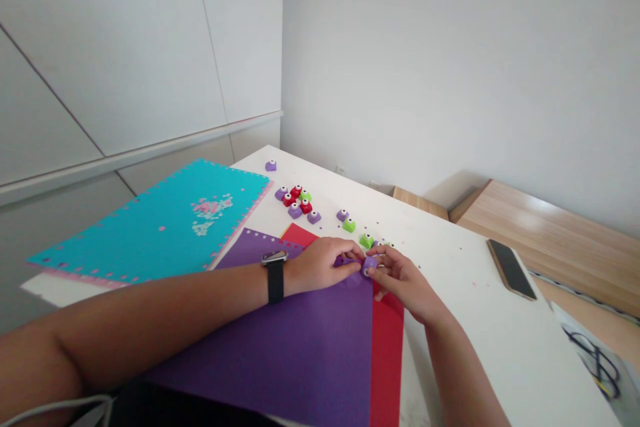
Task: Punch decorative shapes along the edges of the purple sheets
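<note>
The left hand (320, 265) and the right hand (403, 283) meet near the middle of the frame. The fingers of both hands are closed on a small purple punch (370, 264) and hide most of it. It sits at the edge of a purple sheet (300, 347), but I cannot tell if the paper is inside it. A red sheet (387, 360) lies under that. More small punches (295, 201) sit on the tabletop (475, 347) up ahead. A blue sheet (150, 227) lies at the left, and a phone (511, 269) lies at the right.
</note>
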A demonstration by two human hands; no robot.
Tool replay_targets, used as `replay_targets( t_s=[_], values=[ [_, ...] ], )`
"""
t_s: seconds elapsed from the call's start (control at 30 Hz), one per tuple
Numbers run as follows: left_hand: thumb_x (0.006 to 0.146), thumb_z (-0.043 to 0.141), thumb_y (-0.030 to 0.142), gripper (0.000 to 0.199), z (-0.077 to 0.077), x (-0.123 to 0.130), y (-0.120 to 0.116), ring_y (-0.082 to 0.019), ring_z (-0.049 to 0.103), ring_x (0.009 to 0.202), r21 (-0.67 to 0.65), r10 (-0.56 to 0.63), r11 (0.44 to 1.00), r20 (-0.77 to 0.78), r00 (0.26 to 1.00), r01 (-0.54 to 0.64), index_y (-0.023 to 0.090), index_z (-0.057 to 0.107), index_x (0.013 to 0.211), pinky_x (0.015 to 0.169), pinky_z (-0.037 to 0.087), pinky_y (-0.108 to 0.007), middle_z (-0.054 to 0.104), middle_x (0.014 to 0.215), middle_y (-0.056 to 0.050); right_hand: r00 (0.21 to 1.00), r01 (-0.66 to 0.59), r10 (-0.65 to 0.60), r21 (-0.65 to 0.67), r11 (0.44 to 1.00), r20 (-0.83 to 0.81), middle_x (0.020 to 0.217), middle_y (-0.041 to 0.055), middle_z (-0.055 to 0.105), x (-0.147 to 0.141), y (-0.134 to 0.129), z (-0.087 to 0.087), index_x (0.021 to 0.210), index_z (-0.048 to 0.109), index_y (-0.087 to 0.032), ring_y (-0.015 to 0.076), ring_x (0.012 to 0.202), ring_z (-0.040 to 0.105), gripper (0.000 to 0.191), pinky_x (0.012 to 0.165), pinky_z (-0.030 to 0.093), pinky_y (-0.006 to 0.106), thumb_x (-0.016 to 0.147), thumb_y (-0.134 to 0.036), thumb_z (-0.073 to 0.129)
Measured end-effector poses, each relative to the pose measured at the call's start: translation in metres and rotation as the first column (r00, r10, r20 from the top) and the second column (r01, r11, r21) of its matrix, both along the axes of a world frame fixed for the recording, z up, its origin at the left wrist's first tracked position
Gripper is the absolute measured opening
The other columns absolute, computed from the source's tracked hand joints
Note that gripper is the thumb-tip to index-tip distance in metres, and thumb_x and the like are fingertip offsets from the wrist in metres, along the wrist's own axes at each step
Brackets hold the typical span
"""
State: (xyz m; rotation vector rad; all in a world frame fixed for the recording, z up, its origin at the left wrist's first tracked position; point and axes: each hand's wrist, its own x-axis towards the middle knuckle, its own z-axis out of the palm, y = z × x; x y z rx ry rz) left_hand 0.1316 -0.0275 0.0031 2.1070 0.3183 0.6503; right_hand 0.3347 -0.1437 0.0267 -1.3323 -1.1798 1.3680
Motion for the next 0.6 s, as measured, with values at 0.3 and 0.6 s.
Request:
replay_targets(
  t_s=[0.3,0.6],
  values=[
    [0.091,0.070,0.027,0.022,-0.0011,0.0014,0.0000,-0.020,0.072,0.098,0.014,0.010,1.000,0.003,1.000,-0.010,0.021,0.069,0.112,0.088,0.053,-0.030,0.076,0.107,-0.005,1.000,0.014,-0.014,0.008,1.000,0.003,0.091,0.0014,0.065,-0.0019,0.0006,-0.0022,0.116,0.064,-0.024,0.0155,0.073,0.061,0.039,0.053,0.057,0.026,0.084,-0.041,0.079],
    [0.092,0.069,0.027,0.021,-0.0031,0.0015,0.0005,-0.020,0.071,0.097,0.046,0.021,0.999,0.002,1.000,-0.021,0.021,0.069,0.112,0.087,0.052,-0.029,0.076,0.106,-0.004,0.999,0.027,-0.026,0.032,0.999,-0.048,0.093,0.0014,0.066,-0.0034,0.0027,-0.0040,0.114,0.064,-0.024,0.0138,0.068,0.059,0.038,0.045,0.052,0.022,0.083,-0.036,0.081]
  ],
)
